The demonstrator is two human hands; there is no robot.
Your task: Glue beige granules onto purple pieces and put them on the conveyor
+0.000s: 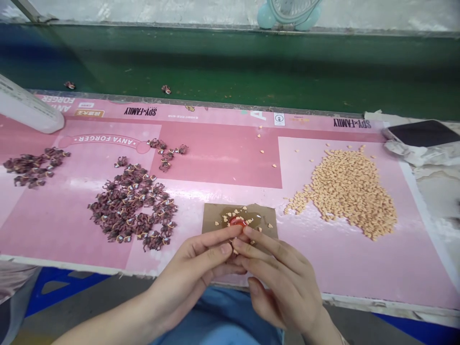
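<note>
Head view, and from where I stand the two hands meet over the near edge of a pink printed tabletop (215, 160). The left hand (206, 258) has its thumb and forefinger brought together on a small dark piece (233, 258), most of it hidden behind the fingers. The right hand (283, 275) reaches in from the other side, its fingertips touching or nearly touching the same spot; its thumb hangs lower, apart from the fingers, and I cannot tell whether those fingertips grip anything.

Just beyond the fingers lies a brown sheet (211, 219), with a glossy wet puddle (256, 219) on it, something red (235, 221) in the puddle, and a few tan bits scattered around. The fingers cover part of the red thing, so its shape is unclear to me.

Over on the right, well apart from the hands, spreads a big heap of tan pieces (354, 191), with a few strays toward the far edge. On the left sits a heap of dark figures (132, 206), a smaller cluster (36, 165) farther left and a little group (168, 154) behind. A white bottle (32, 108) tilts in at the left side. A phone (424, 133) rests on crumpled paper (413, 154) at the far right corner. Past the tabletop runs a green strip (215, 62) bearing two more dark figures, and behind it stands a pale blue fan (266, 17), cut off by the upper edge of view.
</note>
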